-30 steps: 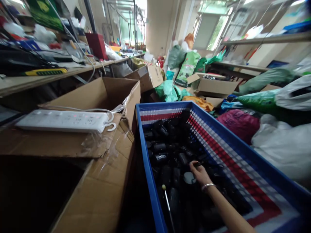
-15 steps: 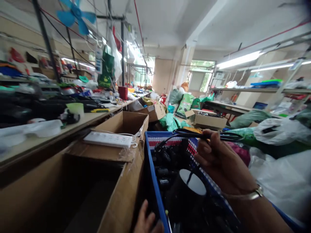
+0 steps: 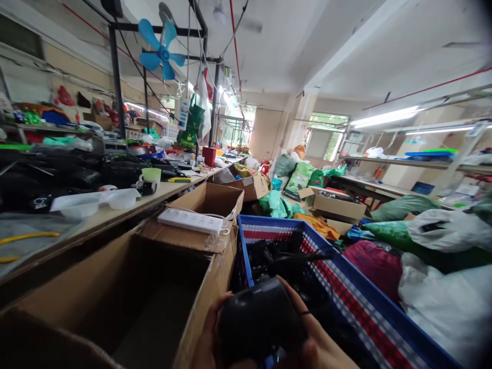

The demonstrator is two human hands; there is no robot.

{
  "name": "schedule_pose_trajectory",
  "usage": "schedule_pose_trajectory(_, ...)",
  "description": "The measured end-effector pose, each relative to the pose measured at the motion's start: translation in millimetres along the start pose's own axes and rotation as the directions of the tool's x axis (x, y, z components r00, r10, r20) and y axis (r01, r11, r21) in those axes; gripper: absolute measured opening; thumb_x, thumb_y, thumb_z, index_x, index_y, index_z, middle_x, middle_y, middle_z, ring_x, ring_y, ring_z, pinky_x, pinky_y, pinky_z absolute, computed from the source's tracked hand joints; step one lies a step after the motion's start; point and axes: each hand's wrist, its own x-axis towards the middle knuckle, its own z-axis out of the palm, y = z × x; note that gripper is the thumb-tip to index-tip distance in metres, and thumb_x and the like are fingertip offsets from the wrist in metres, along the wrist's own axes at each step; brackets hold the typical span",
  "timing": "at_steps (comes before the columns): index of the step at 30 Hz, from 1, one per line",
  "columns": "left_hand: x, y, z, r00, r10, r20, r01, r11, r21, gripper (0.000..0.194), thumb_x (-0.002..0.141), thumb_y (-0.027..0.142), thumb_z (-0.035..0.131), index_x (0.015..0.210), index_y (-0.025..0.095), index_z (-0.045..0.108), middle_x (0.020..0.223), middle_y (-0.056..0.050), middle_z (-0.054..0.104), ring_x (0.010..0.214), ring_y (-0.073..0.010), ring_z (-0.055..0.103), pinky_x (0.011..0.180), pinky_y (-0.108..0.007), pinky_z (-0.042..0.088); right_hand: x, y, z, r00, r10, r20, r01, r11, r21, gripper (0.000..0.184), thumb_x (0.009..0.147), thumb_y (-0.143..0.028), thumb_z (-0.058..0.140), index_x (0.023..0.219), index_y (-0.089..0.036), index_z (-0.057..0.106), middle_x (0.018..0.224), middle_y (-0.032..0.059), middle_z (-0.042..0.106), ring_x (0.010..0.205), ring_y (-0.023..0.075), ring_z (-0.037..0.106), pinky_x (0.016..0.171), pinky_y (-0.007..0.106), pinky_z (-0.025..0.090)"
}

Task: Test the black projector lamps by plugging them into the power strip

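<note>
Between my two hands, low in the head view, is a black cylindrical housing (image 3: 257,320) with a smooth surface; its exact kind is unclear. My left hand (image 3: 207,330) is wrapped round its left side. On the other side my right hand (image 3: 317,335) grips it, thumb and fingers partly hidden behind the housing. A thin black cable (image 3: 305,312) shows by my right hand. Just beyond, a blue plastic basket (image 3: 384,302) with red and white lattice walls holds dark parts (image 3: 269,253), too dim to tell apart.
A deep cardboard box (image 3: 80,277) stands to the left, with a white power strip (image 3: 190,220) on cardboard behind it. The workbench (image 3: 115,218) at left carries black items and clear plastic trays (image 3: 80,204). Full bags (image 3: 449,297) crowd the right side.
My right hand has come down from holding up a looped black cable to gripping the housing. My left hand has closed on it too. The housing has risen out of the basket, and the view has shifted.
</note>
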Motion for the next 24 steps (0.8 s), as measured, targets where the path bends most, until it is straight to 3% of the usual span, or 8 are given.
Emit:
schedule_pose_trajectory(4, -10, 16, -2.2, 1.000, -0.001, 0.023, -0.001, 0.995, 0.103, 0.096, 0.050, 0.030, 0.084, 0.131, 0.025, 0.034, 0.115, -0.009, 0.060, 0.102, -0.0277, 0.059, 0.092, -0.036, 0.044, 15, 27, 9, 0.996, 0.029, -0.084, -0.010, 0.973, 0.229, 0.063, 0.078, -0.050, 0.060, 0.134, -0.029, 0.041, 0.119, 0.0091, 0.058, 0.106, 0.0266, 0.057, 0.090, 0.044, 0.044)
schedule_pose_trajectory(7, -12, 25, -1.8, 1.000, -0.006, -0.013, 0.007, 1.000, 0.022, 0.095, 0.061, 0.035, 0.078, 0.138, 0.023, 0.023, 0.131, -0.013, 0.049, 0.113, -0.0274, 0.053, 0.098, -0.037, 0.039, 25, 36, 10, 0.998, 0.019, -0.063, 0.002, 0.950, 0.312, 0.056, 0.074, -0.039, 0.065, 0.126, -0.026, 0.049, 0.117, 0.0086, 0.060, 0.106, 0.0269, 0.056, 0.091, 0.042, 0.044)
schedule_pose_trajectory(9, -12, 30, -4.4, 0.997, -0.056, -0.056, 0.056, 0.998, 0.007, 0.092, 0.063, 0.039, 0.076, 0.137, 0.018, 0.025, 0.132, -0.016, 0.048, 0.115, -0.0285, 0.051, 0.097, -0.037, 0.040, 28, 40, 12, 0.998, 0.006, -0.064, 0.015, 0.945, 0.326, 0.060, 0.071, -0.038, 0.067, 0.127, -0.026, 0.049, 0.118, 0.0085, 0.059, 0.107, 0.0275, 0.056, 0.092, 0.042, 0.044)
schedule_pose_trajectory(12, -11, 34, -14.4, 0.979, -0.198, -0.047, 0.203, 0.968, 0.147, 0.090, 0.061, 0.040, 0.077, 0.133, 0.013, 0.030, 0.115, -0.017, 0.059, 0.103, -0.0286, 0.058, 0.087, -0.038, 0.045, 27, 40, 12, 0.993, 0.001, -0.119, 0.025, 0.977, 0.211, 0.074, 0.063, -0.038, 0.074, 0.130, -0.027, 0.046, 0.121, 0.0086, 0.057, 0.109, 0.0289, 0.054, 0.092, 0.043, 0.044)
schedule_pose_trajectory(15, -12, 36, -26.2, 0.960, -0.276, -0.039, 0.273, 0.903, 0.332, 0.089, 0.057, 0.038, 0.079, 0.129, 0.017, 0.032, 0.098, -0.010, 0.063, 0.091, -0.0260, 0.061, 0.078, -0.037, 0.046, 25, 40, 5, 0.996, -0.033, -0.084, 0.034, 0.999, 0.014, 0.090, 0.054, -0.039, 0.081, 0.134, -0.028, 0.041, 0.123, 0.0088, 0.056, 0.109, 0.0313, 0.054, 0.091, 0.043, 0.046)
schedule_pose_trajectory(19, -12, 43, -30.8, 0.960, -0.276, -0.044, 0.269, 0.874, 0.405, 0.082, 0.050, 0.037, 0.081, 0.118, 0.018, 0.039, 0.095, -0.007, 0.063, 0.092, -0.0262, 0.059, 0.075, -0.033, 0.046, 30, 43, -6, 0.997, -0.072, 0.014, 0.073, 0.991, -0.112, 0.093, 0.055, -0.044, 0.079, 0.137, -0.026, 0.038, 0.127, 0.0099, 0.053, 0.114, 0.0332, 0.050, 0.092, 0.043, 0.045)
schedule_pose_trajectory(22, -10, 51, -24.0, 0.968, -0.233, -0.090, 0.248, 0.843, 0.477, 0.065, 0.058, 0.034, 0.075, 0.110, 0.018, 0.039, 0.087, -0.005, 0.063, 0.084, -0.0226, 0.060, 0.072, -0.031, 0.046, 36, 48, -8, 0.992, -0.126, 0.019, 0.127, 0.979, -0.161, 0.089, 0.057, -0.043, 0.079, 0.136, -0.024, 0.040, 0.126, 0.0111, 0.054, 0.112, 0.0323, 0.052, 0.091, 0.041, 0.047)
schedule_pose_trajectory(24, -10, 53, -17.6, 0.976, -0.171, -0.138, 0.220, 0.772, 0.596, 0.049, 0.063, 0.027, 0.069, 0.102, 0.018, 0.041, 0.081, -0.003, 0.063, 0.078, -0.0203, 0.060, 0.070, -0.030, 0.045, 38, 52, -6, 0.984, -0.179, 0.020, 0.178, 0.949, -0.258, 0.084, 0.060, -0.037, 0.078, 0.134, -0.024, 0.041, 0.122, 0.0107, 0.056, 0.109, 0.0300, 0.055, 0.089, 0.038, 0.049)
